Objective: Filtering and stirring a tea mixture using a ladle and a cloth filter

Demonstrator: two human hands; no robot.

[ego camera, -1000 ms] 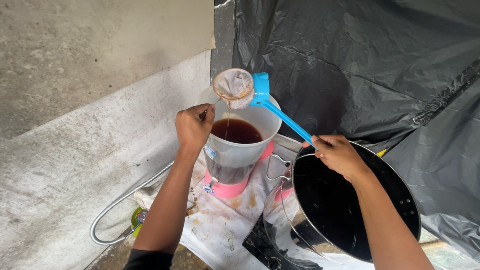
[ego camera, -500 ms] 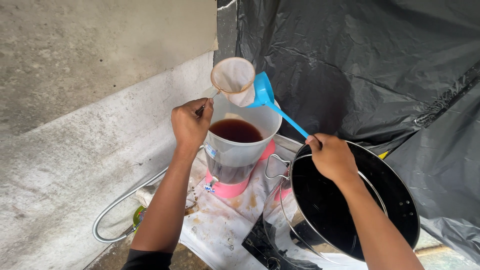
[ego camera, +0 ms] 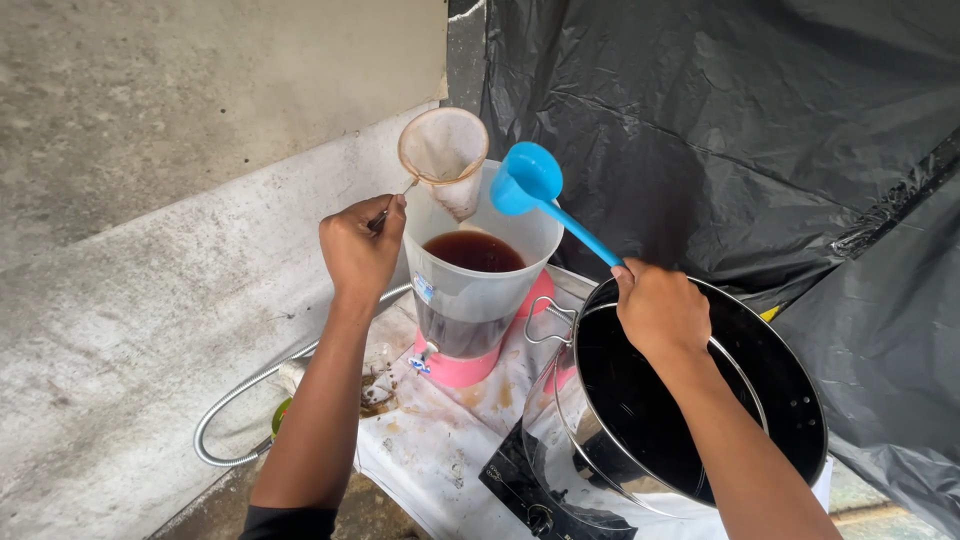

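Black plastic sheet (ego camera: 720, 120) draped behind and right of the jug. Concrete wall (ego camera: 150, 200) to the jug's left.

Steel pot (ego camera: 700, 420) just right of the jug, wide and shiny, inside dark; cannot tell whether liquid lies in it. Stained white cloth (ego camera: 440, 450) under the jug. Black stove (ego camera: 530, 490) below the pot, at the jug's lower right.

Jug (ego camera: 480, 290) itself: translucent white, pink base, small tap low on its front, upright, about half full of dark brown liquid.

Metal hose (ego camera: 240, 400) curling at the jug's lower left.

Left hand (ego camera: 360, 250) just left of the jug's rim, closed around a thin wire handle. Right hand (ego camera: 660, 310) right of the jug, over the pot's rim, fist wrapped on a blue handle.

Cloth strainer (ego camera: 445, 155) raised above the jug's back-left rim, stained bag hanging down inside the rim. Blue ladle (ego camera: 530, 180) held above the jug's right rim, bowl tilted toward the strainer, contents not visible.
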